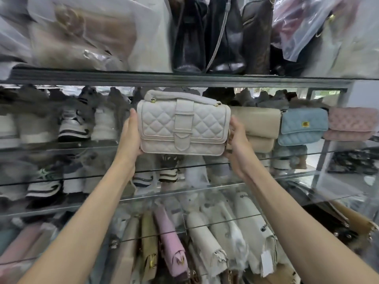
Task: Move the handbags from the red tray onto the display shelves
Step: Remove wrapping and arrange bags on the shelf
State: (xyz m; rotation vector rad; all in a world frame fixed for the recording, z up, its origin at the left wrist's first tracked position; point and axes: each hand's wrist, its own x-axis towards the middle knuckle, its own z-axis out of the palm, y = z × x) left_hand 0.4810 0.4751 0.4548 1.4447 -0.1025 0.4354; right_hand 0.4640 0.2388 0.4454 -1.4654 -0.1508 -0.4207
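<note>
Two hands are holding one white handbag up in front of the middle glass shelf. The left hand is gripping the bag's left end, and the right hand is gripping its right end. A thumb is showing at each side. The other fingers are hiding behind the bag, so I am guessing they are wrapping round the back. Holding both ends is keeping the bag straight and upright. Its flap and buckle strap are facing out, so shoppers can see the pretty front.

The white handbag is sitting just to the left of a beige bag. A blue bag and a pink bag are standing further along to the right. All of them are facing the same way, so the white one is probably going in as the next bag in that row. Its right end is covering a little bit of the beige bag. I cannot tell if its bottom is touching the glass yet.

Its handle is coming close under the dark shelf edge above, where black bags are standing. That is leaving little room overhead. Striped shoes are lining the shelf on the left. The red tray is not showing anywhere.
</note>
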